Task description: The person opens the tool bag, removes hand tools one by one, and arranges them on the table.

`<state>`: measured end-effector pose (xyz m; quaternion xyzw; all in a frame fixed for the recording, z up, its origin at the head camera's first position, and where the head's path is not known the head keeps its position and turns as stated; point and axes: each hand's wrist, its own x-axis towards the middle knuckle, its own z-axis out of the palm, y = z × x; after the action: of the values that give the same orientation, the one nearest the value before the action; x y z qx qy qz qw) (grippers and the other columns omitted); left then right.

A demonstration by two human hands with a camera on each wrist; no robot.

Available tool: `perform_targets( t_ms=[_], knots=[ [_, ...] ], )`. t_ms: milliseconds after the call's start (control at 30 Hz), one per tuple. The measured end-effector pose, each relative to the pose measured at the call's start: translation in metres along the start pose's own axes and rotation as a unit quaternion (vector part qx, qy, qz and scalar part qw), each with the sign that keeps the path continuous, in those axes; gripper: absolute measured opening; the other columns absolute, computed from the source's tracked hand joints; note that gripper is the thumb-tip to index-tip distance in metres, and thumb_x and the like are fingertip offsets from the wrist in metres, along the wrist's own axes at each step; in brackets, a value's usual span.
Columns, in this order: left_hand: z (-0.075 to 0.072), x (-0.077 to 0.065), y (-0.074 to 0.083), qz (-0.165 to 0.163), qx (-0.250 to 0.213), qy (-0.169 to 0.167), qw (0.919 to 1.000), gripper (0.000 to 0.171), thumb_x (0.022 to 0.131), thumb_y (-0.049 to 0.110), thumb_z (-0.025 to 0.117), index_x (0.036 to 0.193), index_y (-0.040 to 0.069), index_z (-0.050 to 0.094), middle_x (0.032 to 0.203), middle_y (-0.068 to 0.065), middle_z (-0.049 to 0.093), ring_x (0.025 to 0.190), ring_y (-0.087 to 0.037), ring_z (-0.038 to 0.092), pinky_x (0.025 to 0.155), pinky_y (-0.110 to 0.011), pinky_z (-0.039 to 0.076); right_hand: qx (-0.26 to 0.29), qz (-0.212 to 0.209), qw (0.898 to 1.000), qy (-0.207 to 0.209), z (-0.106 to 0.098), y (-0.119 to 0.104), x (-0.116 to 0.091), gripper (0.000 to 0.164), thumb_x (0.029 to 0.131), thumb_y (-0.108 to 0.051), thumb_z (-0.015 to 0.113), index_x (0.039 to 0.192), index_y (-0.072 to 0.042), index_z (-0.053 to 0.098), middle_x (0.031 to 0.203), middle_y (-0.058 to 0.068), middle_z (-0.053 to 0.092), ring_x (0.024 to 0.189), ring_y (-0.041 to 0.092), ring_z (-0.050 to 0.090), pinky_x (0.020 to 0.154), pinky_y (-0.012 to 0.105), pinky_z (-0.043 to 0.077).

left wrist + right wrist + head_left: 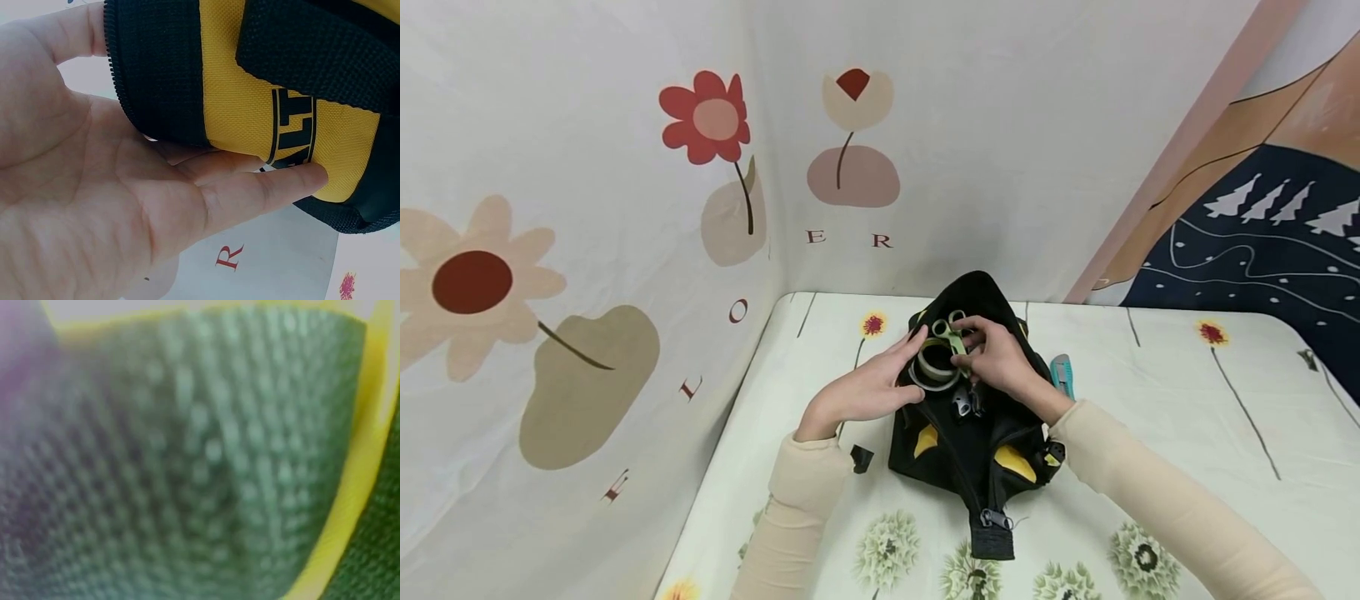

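Scissors (956, 341) (green) at tip of right grip (996, 358)

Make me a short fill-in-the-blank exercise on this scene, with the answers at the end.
1. The right hand holds light-green ____ at the mouth of the bag.
2. In the head view, the left hand touches the bag's ____ side.
3. In the head view, the utility knife shows to the ____ of the bag.
4. In the left wrist view, the bag's fabric is black and ____.

Missing words: scissors; left; right; yellow.
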<state>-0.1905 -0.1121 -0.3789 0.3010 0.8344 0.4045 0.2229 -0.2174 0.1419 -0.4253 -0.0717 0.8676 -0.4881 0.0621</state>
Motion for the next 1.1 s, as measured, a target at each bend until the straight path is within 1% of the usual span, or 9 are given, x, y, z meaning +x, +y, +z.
perform_targets(
  t_ms=[133,367,467,600,700,767,833,867,1100],
  knots=[
    [0.000,0.000,0.000,0.004,0.000,0.000,1.0000,0.091,0.105,0.017,0.058,0.179,0.011,0.004,0.185,-0.015,0.001,0.170,-0.027,0.012,0.131,-0.051,0.028,0.000,-0.011,1.000,0.006,-0.001,-0.001,-0.005,0.059,0.101,0.000,0.078,0.157,-0.001,0.058,0.128,0.029,0.066,0.067,0.019,0.068,0.067,0.050,0.064],
    [0.000,0.001,0.002,0.007,0.006,0.004,1.0000,0.092,0.104,0.017,0.059,0.179,0.009,0.005,0.185,-0.017,0.001,0.171,-0.029,0.009,0.134,-0.053,0.024,0.011,-0.022,1.000,0.013,-0.004,-0.002,-0.014,0.065,0.101,0.002,0.077,0.161,-0.002,0.052,0.124,0.028,0.067,0.074,0.022,0.070,0.067,0.053,0.064],
    [0.000,0.001,0.001,0.002,0.004,0.004,1.0000,0.092,0.105,0.017,0.058,0.179,0.011,0.005,0.185,-0.017,0.001,0.170,-0.030,0.015,0.131,-0.052,0.029,0.010,-0.027,1.000,0.014,-0.005,-0.004,-0.020,0.063,0.102,0.002,0.076,0.161,-0.003,0.052,0.122,0.026,0.068,0.077,0.023,0.071,0.067,0.052,0.064],
    [0.000,0.001,0.000,-0.002,-0.001,0.004,1.0000,0.092,0.106,0.016,0.058,0.179,0.013,0.004,0.185,-0.017,0.000,0.160,-0.033,0.037,0.120,-0.049,0.036,0.007,-0.039,0.999,0.016,-0.008,-0.008,-0.029,0.060,0.103,0.001,0.074,0.160,-0.004,0.054,0.122,0.025,0.069,0.076,0.031,0.071,0.063,0.044,0.062],
    [0.000,0.001,0.000,-0.002,0.000,0.005,1.0000,0.091,0.106,0.016,0.059,0.179,0.013,0.004,0.185,-0.017,0.000,0.158,-0.034,0.039,0.119,-0.049,0.036,0.019,-0.050,0.998,0.019,-0.011,-0.011,-0.037,0.060,0.103,0.002,0.074,0.159,-0.004,0.055,0.122,0.025,0.069,0.071,0.038,0.069,0.059,0.039,0.059],
    [0.000,0.001,0.000,-0.002,0.000,0.004,1.0000,0.092,0.106,0.016,0.059,0.179,0.013,0.004,0.185,-0.018,-0.001,0.160,-0.034,0.036,0.120,-0.050,0.036,0.031,-0.060,0.998,0.020,-0.013,-0.013,-0.042,0.060,0.103,0.004,0.073,0.159,-0.003,0.054,0.121,0.026,0.068,0.071,0.042,0.068,0.059,0.040,0.059],
    [0.000,0.001,0.001,-0.002,0.001,0.006,1.0000,0.092,0.106,0.017,0.059,0.179,0.013,0.004,0.185,-0.018,0.000,0.167,-0.031,0.025,0.123,-0.051,0.034,0.040,-0.069,0.996,0.024,-0.014,-0.014,-0.047,0.059,0.102,0.006,0.072,0.158,-0.002,0.055,0.119,0.026,0.068,0.072,0.043,0.068,0.059,0.042,0.060],
    [0.001,0.001,0.001,-0.002,0.001,0.006,1.0000,0.092,0.106,0.016,0.059,0.179,0.013,0.004,0.185,-0.017,0.000,0.167,-0.030,0.023,0.124,-0.051,0.034,0.044,-0.074,0.996,0.027,-0.015,-0.015,-0.050,0.059,0.102,0.007,0.072,0.158,-0.002,0.055,0.118,0.026,0.068,0.073,0.042,0.068,0.059,0.042,0.060],
    [0.002,0.003,0.000,-0.001,0.001,0.009,1.0000,0.092,0.106,0.015,0.059,0.180,0.014,0.004,0.185,-0.015,0.000,0.171,-0.028,0.012,0.127,-0.052,0.031,0.079,-0.079,0.992,0.050,-0.024,-0.022,-0.066,0.064,0.102,0.009,0.072,0.161,-0.002,0.051,0.118,0.026,0.069,0.072,0.026,0.069,0.056,0.032,0.055]
  ],
)
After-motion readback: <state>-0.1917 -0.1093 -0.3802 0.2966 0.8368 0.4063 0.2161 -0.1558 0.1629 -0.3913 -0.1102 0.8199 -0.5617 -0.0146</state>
